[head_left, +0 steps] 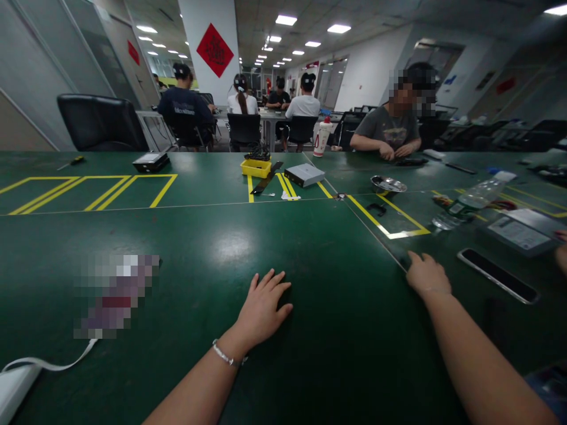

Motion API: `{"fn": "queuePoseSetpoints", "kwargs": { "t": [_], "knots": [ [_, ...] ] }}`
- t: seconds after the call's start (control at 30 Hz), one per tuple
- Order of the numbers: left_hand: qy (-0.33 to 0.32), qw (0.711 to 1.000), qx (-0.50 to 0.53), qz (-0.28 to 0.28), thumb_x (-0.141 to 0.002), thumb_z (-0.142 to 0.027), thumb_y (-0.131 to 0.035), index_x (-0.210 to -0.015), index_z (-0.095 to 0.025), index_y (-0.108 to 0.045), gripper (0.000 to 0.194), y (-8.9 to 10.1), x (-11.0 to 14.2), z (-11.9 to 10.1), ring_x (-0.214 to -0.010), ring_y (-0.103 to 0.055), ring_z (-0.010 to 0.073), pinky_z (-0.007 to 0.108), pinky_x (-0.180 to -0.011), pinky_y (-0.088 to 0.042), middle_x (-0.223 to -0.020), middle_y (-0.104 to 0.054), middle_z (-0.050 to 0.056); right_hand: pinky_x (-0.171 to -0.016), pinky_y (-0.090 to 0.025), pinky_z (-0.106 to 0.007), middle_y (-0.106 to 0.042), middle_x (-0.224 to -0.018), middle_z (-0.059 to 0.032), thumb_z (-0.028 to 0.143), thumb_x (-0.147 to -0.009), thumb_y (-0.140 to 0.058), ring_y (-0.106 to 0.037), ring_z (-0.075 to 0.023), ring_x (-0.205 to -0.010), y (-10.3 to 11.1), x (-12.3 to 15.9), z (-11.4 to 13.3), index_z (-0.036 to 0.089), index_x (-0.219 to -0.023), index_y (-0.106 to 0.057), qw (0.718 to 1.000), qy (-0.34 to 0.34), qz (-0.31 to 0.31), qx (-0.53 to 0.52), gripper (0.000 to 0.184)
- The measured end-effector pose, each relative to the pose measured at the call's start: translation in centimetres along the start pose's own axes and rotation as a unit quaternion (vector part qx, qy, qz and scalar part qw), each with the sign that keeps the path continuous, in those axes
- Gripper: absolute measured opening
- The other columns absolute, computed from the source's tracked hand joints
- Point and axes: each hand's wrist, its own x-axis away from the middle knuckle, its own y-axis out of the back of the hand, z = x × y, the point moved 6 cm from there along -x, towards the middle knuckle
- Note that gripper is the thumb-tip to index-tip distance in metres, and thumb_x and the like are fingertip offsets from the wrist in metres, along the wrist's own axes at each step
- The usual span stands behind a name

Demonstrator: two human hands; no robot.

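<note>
My left hand [264,307] rests palm down on the green tabletop [186,236], fingers spread and nothing in it. A silver bracelet [225,354] circles its wrist. Farther right, my right hand [427,274] lies on the table beside a seam, its fingers a little bent and partly turned away from view; I see no object in it. A dark-screened phone [498,274] is just right of that hand. Left of my left hand lies a blurred-out flat device [117,295], with a white cable [57,366] running from its lower end.
Ahead are a yellow bin [256,169], a grey metal box [305,175] and a steel bowl [388,184]. A plastic bottle [472,200] lies on the right near a silver box [522,233]. Across the table sits a person [385,127]. Another person's fingers show at the right edge.
</note>
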Motion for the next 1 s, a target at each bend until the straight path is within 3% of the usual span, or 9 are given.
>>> {"fn": "queuePoseSetpoints", "kwargs": {
  "t": [0.17, 0.37, 0.6, 0.73, 0.87, 0.93, 1.0],
  "knots": [
    [0.002, 1.000, 0.005, -0.001, -0.078, -0.032, -0.049, -0.119, -0.027, -0.046, 0.041, 0.0, -0.1, 0.0, -0.129, -0.022, 0.0247, 0.053, -0.104, -0.009, -0.136, -0.038, 0.003, -0.069, -0.044, -0.040, -0.059, -0.100, -0.0210, 0.019, -0.074, -0.040, -0.057, -0.0296, -0.084, -0.5, -0.6, -0.8, 0.009, -0.101, -0.061, 0.997, 0.054, 0.048, 0.032, 0.036],
    [0.004, 1.000, 0.006, -0.002, -0.079, -0.033, -0.048, -0.118, -0.028, -0.046, 0.039, 0.1, -0.1, 0.0, -0.129, -0.023, 0.0240, 0.054, -0.104, -0.009, -0.135, -0.039, 0.002, -0.062, -0.044, -0.039, -0.061, -0.095, -0.0193, 0.023, -0.078, -0.034, -0.059, -0.0289, -0.079, 1.0, -0.3, -0.3, 0.012, -0.106, -0.059, 0.998, 0.015, 0.059, 0.018, 0.039],
    [0.005, 1.000, 0.011, 0.003, -0.079, -0.033, -0.048, -0.118, -0.028, -0.047, 0.039, 0.3, 0.0, -0.2, -0.129, -0.023, 0.0240, 0.053, -0.104, -0.009, -0.136, -0.038, 0.002, -0.076, -0.042, -0.040, -0.057, -0.109, -0.0177, 0.032, -0.080, -0.033, -0.054, -0.0295, -0.094, 0.6, -0.3, -1.1, 0.011, -0.104, -0.061, 1.000, 0.008, -0.001, -0.020, 0.042],
    [0.008, 1.000, 0.020, -0.001, -0.079, -0.032, -0.049, -0.116, -0.028, -0.048, 0.038, 0.3, 0.0, -0.1, -0.128, -0.024, 0.0240, 0.053, -0.104, -0.009, -0.135, -0.040, 0.002, -0.072, -0.043, -0.040, -0.059, -0.103, -0.0184, 0.029, -0.081, -0.031, -0.054, -0.0290, -0.092, 1.1, 0.1, -1.0, 0.011, -0.106, -0.059, 0.998, -0.010, -0.045, -0.049, 0.042],
    [0.018, 0.999, 0.041, -0.011, -0.078, -0.030, -0.049, -0.110, -0.028, -0.052, 0.032, 0.6, -0.1, -0.1, -0.126, -0.028, 0.0233, 0.053, -0.104, -0.008, -0.129, -0.047, 0.001, -0.071, -0.044, -0.037, -0.060, -0.099, -0.0143, 0.028, -0.082, -0.034, -0.055, -0.0254, -0.089, 2.9, 1.5, 2.8, 0.012, -0.105, -0.057, 0.991, 0.040, -0.088, -0.098, 0.036],
    [0.024, 0.998, 0.058, -0.027, -0.079, -0.028, -0.049, -0.108, -0.028, -0.053, 0.030, 0.9, -0.2, -0.2, -0.122, -0.035, 0.0221, 0.051, -0.103, -0.012, -0.122, -0.053, 0.001, -0.071, -0.046, -0.035, -0.061, -0.097, -0.0107, 0.030, -0.081, -0.039, -0.057, -0.0220, -0.085, 3.9, 3.2, 6.4, 0.014, -0.102, -0.057, 0.980, 0.105, -0.088, -0.143, 0.032],
    [0.033, 0.995, 0.079, -0.042, -0.080, -0.029, -0.048, -0.105, -0.026, -0.055, 0.027, 1.3, -0.2, -0.3, -0.114, -0.045, 0.0211, 0.046, -0.100, -0.024, -0.113, -0.059, 0.002, -0.072, -0.046, -0.034, -0.061, -0.094, -0.0082, 0.031, -0.080, -0.043, -0.057, -0.0198, -0.083, 5.0, 5.9, 10.7, 0.016, -0.099, -0.056, 0.961, 0.193, -0.080, -0.183, 0.027]
  ]
}}
